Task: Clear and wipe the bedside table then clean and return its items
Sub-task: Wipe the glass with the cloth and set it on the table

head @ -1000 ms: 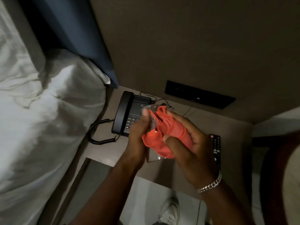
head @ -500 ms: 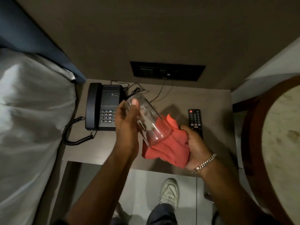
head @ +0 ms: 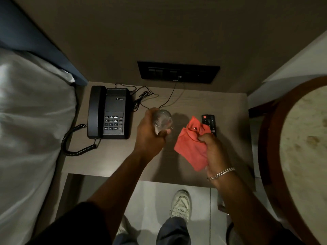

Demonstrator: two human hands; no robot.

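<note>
My left hand (head: 149,134) grips a clear drinking glass (head: 162,120), held roughly upright over the middle of the bedside table (head: 109,158), just right of the black telephone (head: 108,112). Whether the glass touches the tabletop I cannot tell. My right hand (head: 215,152) clutches a bunched red cloth (head: 192,147), apart from the glass and hanging over the table's right half. The cloth partly covers a black remote control (head: 209,122) lying on the table.
A white pillow and bedding (head: 31,131) press against the table's left side. A dark switch panel (head: 177,72) on the wall feeds cables onto the table's back. A round wooden-rimmed table (head: 304,156) stands at the right. My shoe (head: 181,204) is on the tiled floor.
The glass and cloth have come apart: my left hand turned the glass upright and lowered it toward the tabletop, while my right hand drew the cloth away to the right.
</note>
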